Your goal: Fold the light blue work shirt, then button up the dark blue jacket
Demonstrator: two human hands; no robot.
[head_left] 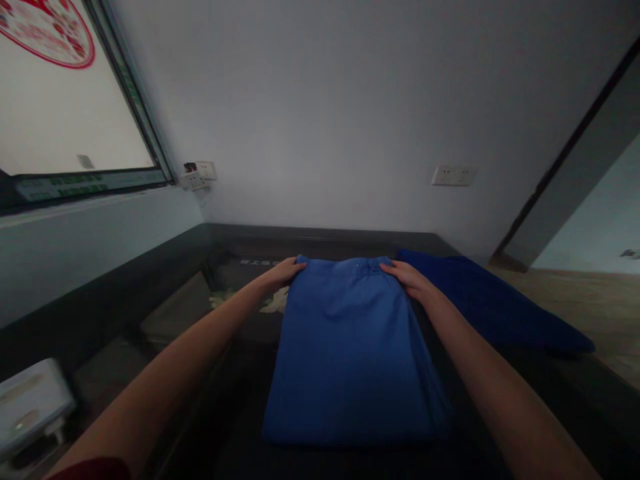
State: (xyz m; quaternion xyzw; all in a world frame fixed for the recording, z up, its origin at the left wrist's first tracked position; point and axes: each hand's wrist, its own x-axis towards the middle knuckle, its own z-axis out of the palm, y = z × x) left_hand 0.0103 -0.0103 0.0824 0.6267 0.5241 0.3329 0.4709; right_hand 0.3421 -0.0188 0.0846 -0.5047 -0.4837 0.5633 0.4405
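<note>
Folded blue trousers [350,347] with a gathered waistband lie on a dark tabletop, their waist end toward the wall. At the far left corner of the waistband, my left hand [286,272] pinches the fabric with its thumb on top. My right hand [406,276] grips the opposite corner the same way. Layered edges of cloth show along the right side of the trousers. Just beyond my right hand, a darker blue cloth [480,303] is spread over the table.
Pale lettering and a light pattern mark the dark table [240,327] at left. A white appliance-like object [33,403] stands at lower left. The wall behind carries a double socket [453,175] and a socket with an adapter [196,179]; a window [75,133] is at upper left.
</note>
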